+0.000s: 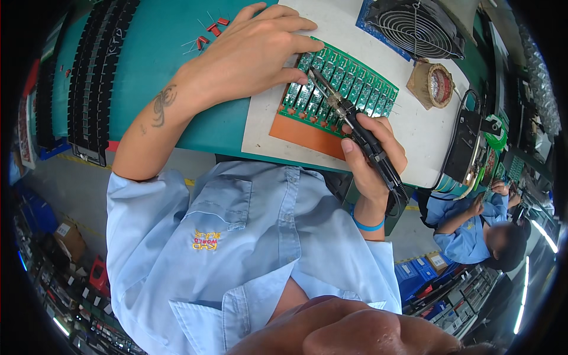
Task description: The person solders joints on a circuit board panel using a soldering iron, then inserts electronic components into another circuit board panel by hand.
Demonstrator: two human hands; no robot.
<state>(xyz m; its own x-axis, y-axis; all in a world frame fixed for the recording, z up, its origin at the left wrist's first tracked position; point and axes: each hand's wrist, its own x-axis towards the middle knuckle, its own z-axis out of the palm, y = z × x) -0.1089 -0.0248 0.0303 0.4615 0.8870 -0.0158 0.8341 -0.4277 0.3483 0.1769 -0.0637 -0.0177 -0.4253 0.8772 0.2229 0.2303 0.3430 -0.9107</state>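
A green circuit board panel, made of several narrow strips side by side, lies over an orange-brown sheet on a pale work surface. My left hand reaches across from the left with its fingers stretched apart. Its forefinger and thumb touch the panel's left end; the tips of the other fingers lie beyond it. In my right hand is a black soldering iron, gripped by the handle. Its two-pronged metal end slants up to the left strips, close to my left thumb. Whether the tip touches a joint is too small to tell.
Several red components with wire leads lie on the green mat. Black slotted racks stand left. A fan with a wire guard, a tape roll and a black box line the right side. Another person works beyond.
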